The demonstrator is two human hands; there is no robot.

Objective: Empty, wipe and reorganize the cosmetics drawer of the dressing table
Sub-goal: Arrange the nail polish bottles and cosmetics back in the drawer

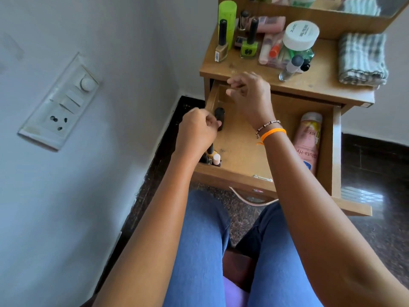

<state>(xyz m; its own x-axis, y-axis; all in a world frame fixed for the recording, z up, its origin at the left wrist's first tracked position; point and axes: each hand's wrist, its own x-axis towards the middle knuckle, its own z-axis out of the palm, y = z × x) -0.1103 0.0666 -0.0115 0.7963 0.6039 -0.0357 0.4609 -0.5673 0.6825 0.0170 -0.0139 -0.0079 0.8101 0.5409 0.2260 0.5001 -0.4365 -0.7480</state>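
Observation:
The wooden drawer of the dressing table is pulled open above my knees. My left hand is at its left side, fingertips pinching a black bottle that stands against the left wall. Two or three small nail polish bottles stand in the front left corner, partly hidden by my left wrist. A pink lotion bottle lies along the right wall. My right hand hovers over the back of the drawer with loosely curled fingers, holding nothing I can see.
On the table top stand a green tube, nail polish bottles, a white-lidded jar and other cosmetics. A folded striped cloth lies at the right. A switch panel is on the left wall.

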